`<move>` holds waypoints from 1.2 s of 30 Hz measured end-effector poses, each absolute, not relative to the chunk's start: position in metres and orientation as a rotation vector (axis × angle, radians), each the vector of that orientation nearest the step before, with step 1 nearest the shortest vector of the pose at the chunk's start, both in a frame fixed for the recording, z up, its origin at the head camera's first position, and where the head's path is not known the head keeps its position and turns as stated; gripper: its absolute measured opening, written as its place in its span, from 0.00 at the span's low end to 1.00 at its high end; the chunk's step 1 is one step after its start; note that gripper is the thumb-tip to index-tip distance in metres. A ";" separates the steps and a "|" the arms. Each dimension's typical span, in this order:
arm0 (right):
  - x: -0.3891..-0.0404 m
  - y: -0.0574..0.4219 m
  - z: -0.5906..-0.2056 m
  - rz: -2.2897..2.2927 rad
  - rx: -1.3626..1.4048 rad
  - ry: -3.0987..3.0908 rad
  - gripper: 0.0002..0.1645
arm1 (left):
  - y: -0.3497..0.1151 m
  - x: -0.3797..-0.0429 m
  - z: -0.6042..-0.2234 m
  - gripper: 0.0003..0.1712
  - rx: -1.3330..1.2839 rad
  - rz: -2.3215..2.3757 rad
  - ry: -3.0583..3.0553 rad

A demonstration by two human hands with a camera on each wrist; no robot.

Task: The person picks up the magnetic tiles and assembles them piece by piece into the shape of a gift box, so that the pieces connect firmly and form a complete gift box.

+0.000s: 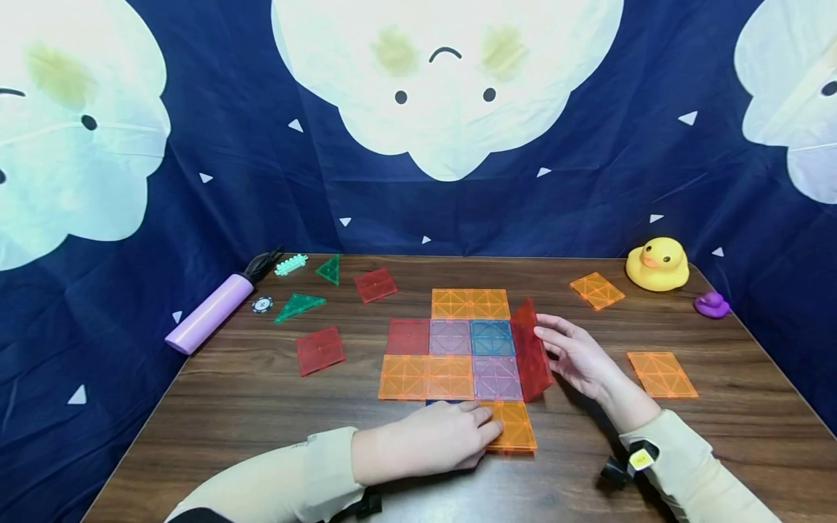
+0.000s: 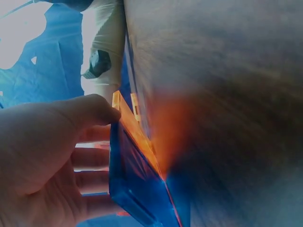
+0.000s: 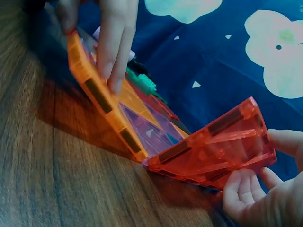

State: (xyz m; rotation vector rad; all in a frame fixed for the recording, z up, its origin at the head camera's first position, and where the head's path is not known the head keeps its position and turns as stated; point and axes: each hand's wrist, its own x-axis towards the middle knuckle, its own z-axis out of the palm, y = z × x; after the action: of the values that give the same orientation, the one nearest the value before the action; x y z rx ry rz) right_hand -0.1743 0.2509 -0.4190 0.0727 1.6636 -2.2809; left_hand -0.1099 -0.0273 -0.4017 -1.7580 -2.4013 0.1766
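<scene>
Translucent magnetic tiles form a joined patch on the table: a red tile [image 1: 408, 336], purple ones [image 1: 450, 336], a blue tile [image 1: 492, 336] and several orange tiles [image 1: 403, 376]. Along the near side, my left hand [image 1: 418, 439] pinches a raised pair, a dark blue tile [image 2: 135, 184] and an orange tile [image 1: 516, 425], thumb outside and fingers across the inner face. On the right side my right hand [image 1: 578, 356] pinches a red tile panel [image 1: 528, 356] by its upper edge. That panel stands tilted outward, its lower edge along the purple and blue tiles.
Loose red tiles [image 1: 320, 351] and green triangles [image 1: 299, 306] lie left, near a poker chip [image 1: 262, 304], a teal piece [image 1: 290, 264] and a purple hand pump [image 1: 212, 311]. Orange tiles [image 1: 662, 375], a yellow duck [image 1: 657, 264] and a small purple duck [image 1: 711, 305] are right.
</scene>
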 end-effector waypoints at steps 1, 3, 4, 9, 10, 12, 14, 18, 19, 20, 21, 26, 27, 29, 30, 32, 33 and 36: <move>-0.175 0.250 -0.419 -2.266 0.082 1.684 0.21 | -0.027 -0.109 -0.401 0.09 -1.756 0.172 -2.386; -0.175 0.247 -0.420 -2.243 0.088 1.719 0.22 | -0.028 -0.108 -0.398 0.05 -1.747 0.165 -2.358; -0.175 0.246 -0.420 -2.233 0.087 1.735 0.22 | -0.028 -0.108 -0.397 0.04 -1.739 0.163 -2.346; -0.176 0.243 -0.421 -2.196 0.073 1.780 0.28 | -0.027 -0.108 -0.392 0.02 -1.652 0.150 -2.236; -0.175 0.243 -0.420 -2.193 0.074 1.782 0.30 | -0.027 -0.108 -0.392 0.01 -1.623 0.146 -2.202; -0.175 0.242 -0.420 -2.192 0.073 1.779 0.33 | -0.025 -0.110 -0.391 0.02 -1.561 0.130 -2.133; -0.175 0.242 -0.420 -2.197 0.069 1.771 0.34 | -0.024 -0.113 -0.391 0.04 -1.498 0.116 -2.079; -0.174 0.241 -0.421 -2.213 0.049 1.746 0.33 | -0.022 -0.119 -0.393 0.08 -1.433 0.071 -2.038; -0.173 0.241 -0.422 -2.215 0.040 1.744 0.32 | -0.021 -0.120 -0.394 0.08 -1.421 0.065 -2.033; -0.173 0.240 -0.422 -2.214 0.031 1.746 0.31 | -0.021 -0.121 -0.395 0.08 -1.413 0.059 -2.031; -0.173 0.240 -0.422 -2.210 0.023 1.753 0.31 | -0.020 -0.123 -0.396 0.08 -1.405 0.049 -2.029; -0.174 0.236 -0.422 -2.137 0.004 1.846 0.33 | -0.020 -0.127 -0.398 0.11 -1.374 0.033 -2.032; -0.174 0.235 -0.421 -2.122 0.006 1.866 0.34 | -0.020 -0.127 -0.397 0.12 -1.372 0.032 -2.037; -0.174 0.234 -0.421 -2.101 0.012 1.894 0.35 | -0.020 -0.127 -0.396 0.11 -1.371 0.032 -2.049; -0.174 0.233 -0.420 -2.095 0.018 1.903 0.35 | -0.020 -0.127 -0.396 0.10 -1.370 0.034 -2.056; -0.174 0.233 -0.420 -2.088 0.026 1.913 0.36 | -0.021 -0.128 -0.395 0.07 -1.374 0.020 -2.074; -0.174 0.233 -0.420 -2.086 0.029 1.915 0.36 | -0.021 -0.128 -0.395 0.05 -1.380 -0.004 -2.091; -0.172 0.233 -0.420 -2.077 0.034 1.925 0.36 | -0.025 -0.132 -0.391 0.07 -1.408 -0.202 -2.225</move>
State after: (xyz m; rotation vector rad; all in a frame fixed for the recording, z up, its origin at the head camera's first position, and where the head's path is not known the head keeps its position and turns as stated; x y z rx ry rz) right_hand -0.1724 0.2333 -0.4196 0.0337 1.9245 -2.0771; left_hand -0.1322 -0.0247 -0.3911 -1.4076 -2.2251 -0.2016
